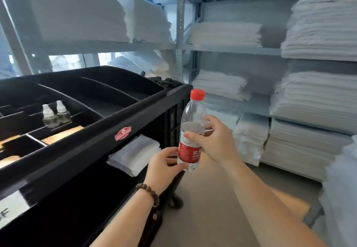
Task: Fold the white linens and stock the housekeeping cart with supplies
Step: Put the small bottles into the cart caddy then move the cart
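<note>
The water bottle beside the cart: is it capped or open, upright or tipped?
Capped and roughly upright: the red cap sits on top of the water bottle, pointing up, with a slight lean.

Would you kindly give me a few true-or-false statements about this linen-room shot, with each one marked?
1. The left hand and right hand both hold the bottle. True.
2. The bottle's cap is blue. False: it is red.
3. Two small vials stand in a compartment on top of the cart. True.
4. The cart's lower shelf holds only bottles. False: a folded white towel lies there, and no bottles show.
5. The bracelet is on the right wrist. False: it is on the left wrist.
6. Folded linens are stacked on the shelves. True.
</note>
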Motion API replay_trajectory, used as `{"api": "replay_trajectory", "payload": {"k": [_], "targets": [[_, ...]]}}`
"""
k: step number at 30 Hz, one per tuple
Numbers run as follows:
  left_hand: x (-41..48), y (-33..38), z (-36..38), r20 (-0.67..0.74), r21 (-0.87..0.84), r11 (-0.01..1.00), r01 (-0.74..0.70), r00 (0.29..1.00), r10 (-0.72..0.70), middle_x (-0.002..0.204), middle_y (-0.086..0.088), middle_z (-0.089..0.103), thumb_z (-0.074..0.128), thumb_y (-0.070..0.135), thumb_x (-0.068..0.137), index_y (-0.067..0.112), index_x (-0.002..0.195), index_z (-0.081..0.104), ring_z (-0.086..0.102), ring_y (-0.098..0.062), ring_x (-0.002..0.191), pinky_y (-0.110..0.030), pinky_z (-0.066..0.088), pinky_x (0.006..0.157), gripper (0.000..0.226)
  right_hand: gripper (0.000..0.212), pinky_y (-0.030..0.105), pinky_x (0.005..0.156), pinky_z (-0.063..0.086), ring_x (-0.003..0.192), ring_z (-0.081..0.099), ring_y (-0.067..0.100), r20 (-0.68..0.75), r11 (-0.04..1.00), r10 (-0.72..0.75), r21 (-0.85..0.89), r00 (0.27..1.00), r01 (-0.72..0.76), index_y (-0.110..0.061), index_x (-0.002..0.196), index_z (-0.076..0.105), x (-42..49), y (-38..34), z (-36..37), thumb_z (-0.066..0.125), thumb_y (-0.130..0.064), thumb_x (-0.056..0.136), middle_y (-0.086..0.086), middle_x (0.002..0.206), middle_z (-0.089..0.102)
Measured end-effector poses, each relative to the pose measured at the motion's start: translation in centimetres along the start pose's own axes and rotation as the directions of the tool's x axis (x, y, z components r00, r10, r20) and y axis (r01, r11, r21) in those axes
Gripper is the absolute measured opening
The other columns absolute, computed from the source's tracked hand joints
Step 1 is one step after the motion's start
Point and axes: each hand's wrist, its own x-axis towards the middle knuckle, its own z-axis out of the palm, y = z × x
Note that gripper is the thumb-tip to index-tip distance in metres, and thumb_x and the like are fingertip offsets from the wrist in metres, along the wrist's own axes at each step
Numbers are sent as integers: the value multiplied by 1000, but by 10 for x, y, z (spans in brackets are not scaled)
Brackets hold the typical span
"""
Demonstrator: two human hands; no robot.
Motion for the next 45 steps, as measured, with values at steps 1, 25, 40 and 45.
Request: {"api": "replay_trajectory", "payload": {"k": [1,25,40,45], "targets": [[9,-2,-11,-38,14,1000,-3,999,4,95,23,66,81,26,74,40,105,60,61,15,81,-2,43,58,40,57,38,78,58,92,63,13,26,1000,-23,4,999,23,-28,117,53,13,-4,12,81,-43,70,-9,103,64],[221,-11,-189,-620,225,968,111,783,54,99,11,71,84,25,70,26,107,69,69,-1,76,-23,55,73,41,46,26,72,56,82,62,3,363,866,-463,378,808,327,-28,106,55,303,-79,212,80,-44,70,-13,91,63],[301,-75,-258,-837,-22,905,426,487,-249,97,-1,71,85,16,66,17,100,69,68,-14,91,-41,56,84,38,48,24,69,53,79,61,4,598,832,-539,487,593,266,-25,104,57,392,-76,368,82,-42,66,-9,88,63],[315,-93,-280,-841,-89,873,480,433,-324,87,0,73,85,16,63,19,93,68,70,-14,81,-40,58,81,35,47,24,70,54,82,62,6,649,843,-524,486,551,230,-24,103,56,401,-76,406,82,-39,66,-6,92,64]]}}
